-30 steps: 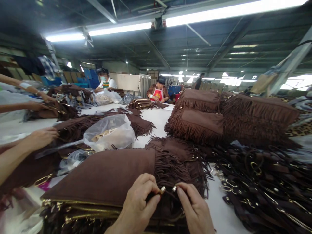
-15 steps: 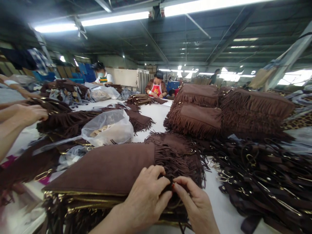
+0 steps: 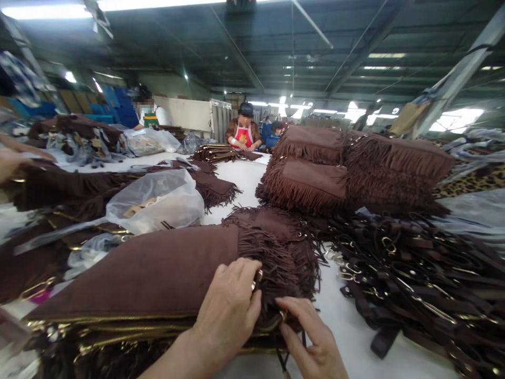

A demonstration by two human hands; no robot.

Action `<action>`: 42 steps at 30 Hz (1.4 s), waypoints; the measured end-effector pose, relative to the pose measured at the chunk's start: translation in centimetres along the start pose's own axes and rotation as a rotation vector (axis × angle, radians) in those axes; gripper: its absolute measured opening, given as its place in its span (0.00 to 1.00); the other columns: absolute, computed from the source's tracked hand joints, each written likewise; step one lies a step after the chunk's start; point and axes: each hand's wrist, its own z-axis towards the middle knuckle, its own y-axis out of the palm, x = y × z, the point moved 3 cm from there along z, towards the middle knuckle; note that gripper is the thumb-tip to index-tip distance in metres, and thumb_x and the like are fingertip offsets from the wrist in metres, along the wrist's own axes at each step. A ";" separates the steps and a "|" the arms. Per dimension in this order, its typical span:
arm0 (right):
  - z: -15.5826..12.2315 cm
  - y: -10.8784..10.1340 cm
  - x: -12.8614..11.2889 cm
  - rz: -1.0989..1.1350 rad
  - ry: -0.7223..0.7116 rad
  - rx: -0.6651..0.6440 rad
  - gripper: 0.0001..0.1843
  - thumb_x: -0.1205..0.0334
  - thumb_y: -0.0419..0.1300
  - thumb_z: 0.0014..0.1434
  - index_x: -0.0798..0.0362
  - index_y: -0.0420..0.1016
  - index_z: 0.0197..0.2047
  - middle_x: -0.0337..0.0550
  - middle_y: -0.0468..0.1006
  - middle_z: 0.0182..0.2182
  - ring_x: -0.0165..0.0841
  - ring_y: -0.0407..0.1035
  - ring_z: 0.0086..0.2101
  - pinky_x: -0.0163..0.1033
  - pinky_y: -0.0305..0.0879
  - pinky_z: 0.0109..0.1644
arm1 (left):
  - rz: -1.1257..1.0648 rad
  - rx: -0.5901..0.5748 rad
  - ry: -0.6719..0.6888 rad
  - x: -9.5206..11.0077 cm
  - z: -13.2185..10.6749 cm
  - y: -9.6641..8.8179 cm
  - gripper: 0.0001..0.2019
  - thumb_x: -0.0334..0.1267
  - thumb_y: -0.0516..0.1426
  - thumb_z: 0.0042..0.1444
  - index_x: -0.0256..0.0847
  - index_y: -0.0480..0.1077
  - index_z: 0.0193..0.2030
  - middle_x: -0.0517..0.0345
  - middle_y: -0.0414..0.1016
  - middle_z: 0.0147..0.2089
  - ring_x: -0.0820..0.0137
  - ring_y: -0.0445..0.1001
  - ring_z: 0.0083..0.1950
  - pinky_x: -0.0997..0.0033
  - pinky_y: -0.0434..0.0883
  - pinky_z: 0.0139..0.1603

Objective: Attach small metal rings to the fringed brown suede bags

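Left hand (image 3: 231,310) has its grip closed on a gold metal clip (image 3: 257,280), held just above the near pile of brown zip bags (image 3: 158,268) on the white tabletop (image 3: 347,337). Right hand (image 3: 310,337), just beside it, pinches a small gold fitting (image 3: 283,315) btwn thumb & index, at the pile's right end. Dk straps (image 3: 418,284) w/ metal hooks lie right; clear plastic bag (image 3: 173,202) w/ tan pcs sits farther left; fringed stack (image 3: 379,179) is far right.

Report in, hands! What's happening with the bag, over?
Left grip: on gold hardware. Right grip: pinching gold bit. Bag: top of stack, beside left grip. Fringe close beyond both, maybe in the way.
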 end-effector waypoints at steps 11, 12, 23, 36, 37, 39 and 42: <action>-0.9 1.2 -0.8 0.576 0.495 0.150 0.14 0.50 0.64 0.47 0.47 0.79 0.36 0.41 0.78 0.30 0.33 0.72 0.30 0.34 0.71 0.34 | -0.084 -0.262 0.216 1.2 -0.4 -1.3 0.05 0.37 0.58 0.51 0.45 0.70 0.36 0.57 0.66 0.51 0.63 0.63 0.50 0.59 0.58 0.47; -1.0 1.3 -0.8 0.601 0.523 0.146 0.14 0.50 0.65 0.46 0.47 0.79 0.35 0.41 0.78 0.28 0.32 0.72 0.28 0.34 0.71 0.32 | -0.068 -0.251 0.222 1.2 -0.4 -1.1 0.06 0.40 0.61 0.49 0.45 0.69 0.34 0.57 0.66 0.52 0.62 0.63 0.50 0.58 0.58 0.47; -2.2 -1.2 1.6 0.349 0.662 0.387 0.21 0.42 0.60 0.49 0.52 0.76 0.34 0.41 0.77 0.26 0.30 0.68 0.26 0.32 0.67 0.28 | -0.032 0.120 0.261 1.8 -0.8 -0.1 0.08 0.27 0.50 0.55 0.38 0.65 0.40 0.52 0.73 0.42 0.67 0.69 0.42 0.65 0.62 0.43; -1.6 1.9 2.3 0.837 0.767 0.215 0.18 0.50 0.64 0.48 0.54 0.71 0.37 0.36 0.73 0.25 0.25 0.65 0.24 0.28 0.59 0.23 | 0.221 -0.221 0.230 2.6 -0.9 1.3 0.08 0.31 0.53 0.51 0.41 0.69 0.37 0.46 0.64 0.58 0.57 0.64 0.51 0.51 0.58 0.48; -1.7 1.8 2.1 0.857 0.751 0.241 0.18 0.51 0.65 0.47 0.54 0.71 0.36 0.36 0.73 0.26 0.26 0.65 0.25 0.29 0.60 0.24 | 0.208 -0.224 0.224 2.7 -0.9 1.2 0.07 0.33 0.54 0.51 0.41 0.69 0.37 0.46 0.65 0.58 0.57 0.64 0.52 0.51 0.58 0.48; -2.1 1.6 1.6 0.841 0.733 0.289 0.18 0.50 0.65 0.46 0.53 0.72 0.35 0.35 0.72 0.24 0.25 0.65 0.24 0.29 0.60 0.25 | 0.192 -0.209 0.226 2.9 -0.8 1.0 0.08 0.38 0.58 0.49 0.41 0.69 0.37 0.46 0.66 0.57 0.56 0.64 0.52 0.51 0.58 0.49; -2.6 1.4 1.1 0.767 0.742 0.343 0.17 0.48 0.66 0.45 0.53 0.72 0.31 0.33 0.70 0.20 0.25 0.64 0.23 0.29 0.60 0.25 | 0.226 -0.152 0.237 3.0 -0.7 1.4 0.10 0.39 0.62 0.46 0.41 0.70 0.35 0.45 0.67 0.55 0.55 0.65 0.51 0.51 0.58 0.47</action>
